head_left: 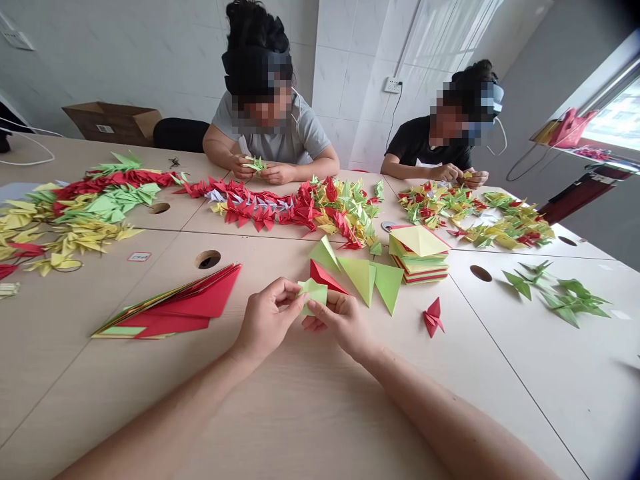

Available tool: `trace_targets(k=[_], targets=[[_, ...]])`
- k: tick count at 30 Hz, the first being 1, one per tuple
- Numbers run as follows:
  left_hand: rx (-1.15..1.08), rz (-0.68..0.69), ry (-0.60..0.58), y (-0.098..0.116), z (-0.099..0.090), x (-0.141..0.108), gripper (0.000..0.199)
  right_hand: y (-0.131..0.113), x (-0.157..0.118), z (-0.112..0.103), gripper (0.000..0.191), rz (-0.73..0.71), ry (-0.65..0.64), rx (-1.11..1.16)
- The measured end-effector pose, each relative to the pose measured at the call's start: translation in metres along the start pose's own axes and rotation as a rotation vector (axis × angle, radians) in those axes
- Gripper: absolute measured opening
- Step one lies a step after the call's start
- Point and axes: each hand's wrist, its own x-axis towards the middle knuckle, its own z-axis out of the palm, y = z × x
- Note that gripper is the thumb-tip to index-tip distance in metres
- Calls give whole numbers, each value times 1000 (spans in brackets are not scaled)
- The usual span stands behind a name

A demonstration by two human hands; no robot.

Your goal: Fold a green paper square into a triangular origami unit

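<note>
My left hand [267, 317] and my right hand [340, 323] pinch a small folded piece of light green paper [314, 295] between them at the middle of the pale wooden table [280, 413]. Just beyond my right hand lies a folded red paper triangle [325, 277], beside several light green paper triangles [363, 277]. A stack of folded square paper [419, 253] in yellow, green and red stands further right. A small red origami crane [433, 317] lies to its front. Left of my hands rests a fanned pile of red and green paper sheets [175, 310].
Long heaps of red, yellow and green origami cranes [280, 207] cover the far tables. Two co-workers sit opposite, their hands folding paper. Green cranes [557, 293] lie at the right. Round holes pierce the tabletops. A cardboard box [113, 123] stands behind.
</note>
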Motion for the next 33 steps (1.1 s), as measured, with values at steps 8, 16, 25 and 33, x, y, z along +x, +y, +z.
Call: trace_targets(k=[8, 16, 25, 33], targets=[[-279, -132, 83, -2, 4, 3, 25, 3, -3, 4, 35, -12, -54, 178], [-316, -236, 89, -6, 6, 2, 38, -3, -5, 9, 30, 40, -49, 202], [-329, -174, 31, -6, 4, 3, 37, 0, -6, 2, 18, -243, 381, -239], [-241, -191, -207, -6, 1, 3, 33, -9, 4, -20, 22, -301, 198, -358]])
